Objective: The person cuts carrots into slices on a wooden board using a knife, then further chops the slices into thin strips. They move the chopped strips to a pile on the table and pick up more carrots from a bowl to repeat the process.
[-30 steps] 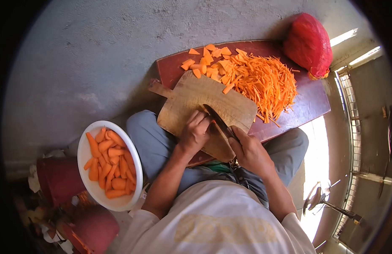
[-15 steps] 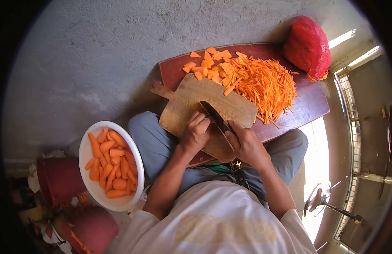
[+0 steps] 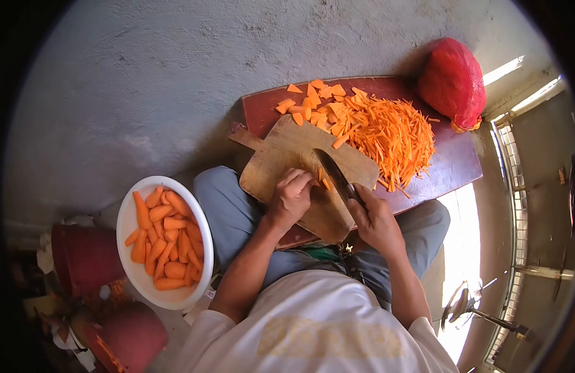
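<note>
On the wooden cutting board (image 3: 281, 155), the left hand (image 3: 292, 198) is curling its fingers close together and pressing down on the small carrot pieces (image 3: 322, 178) at its fingertips. The right hand (image 3: 374, 217) is wrapping fully around the handle of the knife (image 3: 334, 171), whose dark blade is lying slantwise across the board just beside the left fingertips, with its tip pointing away from the person. The board is resting partly on the person's lap and partly over the near edge of a dark red surface (image 3: 452, 165). Beyond the blade, a heap of carrot strips (image 3: 393, 133) is covering the middle of that surface, and flat carrot chunks (image 3: 312, 102) are lying at the heap's left side, touching the far edge of the board. A red bag (image 3: 454, 74) is sitting at the far right corner, against the surface. Well apart on the left, beside the person's knee, a white bowl (image 3: 122, 217) is holding larger carrot lengths (image 3: 163, 242). Two red containers (image 3: 82, 261) are standing just beyond the bowl on the grey floor (image 3: 144, 81).
</note>
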`<action>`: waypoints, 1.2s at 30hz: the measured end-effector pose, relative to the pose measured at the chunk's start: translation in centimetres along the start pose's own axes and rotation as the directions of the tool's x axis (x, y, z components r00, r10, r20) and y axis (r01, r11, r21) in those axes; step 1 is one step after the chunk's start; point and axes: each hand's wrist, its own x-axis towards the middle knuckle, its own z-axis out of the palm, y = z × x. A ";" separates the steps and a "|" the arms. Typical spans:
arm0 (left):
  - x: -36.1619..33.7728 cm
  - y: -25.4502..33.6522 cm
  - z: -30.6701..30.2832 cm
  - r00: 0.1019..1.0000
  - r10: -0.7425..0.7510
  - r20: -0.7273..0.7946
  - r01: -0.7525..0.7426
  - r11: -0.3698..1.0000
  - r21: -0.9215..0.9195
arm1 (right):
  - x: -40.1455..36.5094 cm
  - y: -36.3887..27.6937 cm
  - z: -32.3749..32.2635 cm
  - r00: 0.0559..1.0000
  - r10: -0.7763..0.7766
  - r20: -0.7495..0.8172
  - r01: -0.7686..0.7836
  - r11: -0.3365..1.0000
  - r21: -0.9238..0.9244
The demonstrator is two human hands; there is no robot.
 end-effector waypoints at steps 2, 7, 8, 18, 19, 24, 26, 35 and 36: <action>-0.2 0.2 0.1 0.993 -0.106 -0.058 0.102 0.993 -0.057 | -0.8 -0.6 -0.7 1.000 0.012 0.010 -0.012 1.000 0.022; -0.1 0.2 -0.5 0.973 -0.065 -0.219 0.069 0.998 0.008 | -1.4 -0.2 1.3 0.995 -0.044 0.088 0.034 0.993 0.113; 0.0 0.1 -0.7 0.968 -0.056 -0.245 0.060 0.998 0.012 | -1.5 0.4 1.4 0.995 -0.032 0.092 0.021 0.993 0.120; 1.6 0.6 -0.1 0.996 -0.084 -0.036 0.084 0.996 -0.002 | 1.0 5.7 -6.4 0.977 0.127 -0.173 -0.129 0.992 0.000; 2.2 0.6 0.1 0.991 -0.129 0.042 0.130 0.992 -0.004 | 1.3 6.2 -6.8 0.964 0.156 -0.214 -0.158 0.987 0.007; 8.1 -0.7 3.7 0.981 -0.012 0.193 -0.032 0.973 0.228 | 1.3 6.3 -6.7 0.944 0.273 -0.183 -0.190 0.908 0.374; 10.2 -2.2 6.0 0.983 0.075 0.169 -0.109 0.972 0.207 | 1.0 6.5 -6.1 0.952 0.246 -0.184 -0.152 0.898 0.413; 9.0 -3.8 6.8 0.947 0.027 0.319 -0.064 0.992 0.106 | 0.0 8.3 -3.3 0.969 0.042 -0.245 0.015 0.973 0.228; 7.7 -3.3 6.1 0.955 0.003 0.297 -0.034 0.994 0.100 | -0.1 7.3 -3.3 0.976 0.061 -0.211 -0.013 0.975 0.220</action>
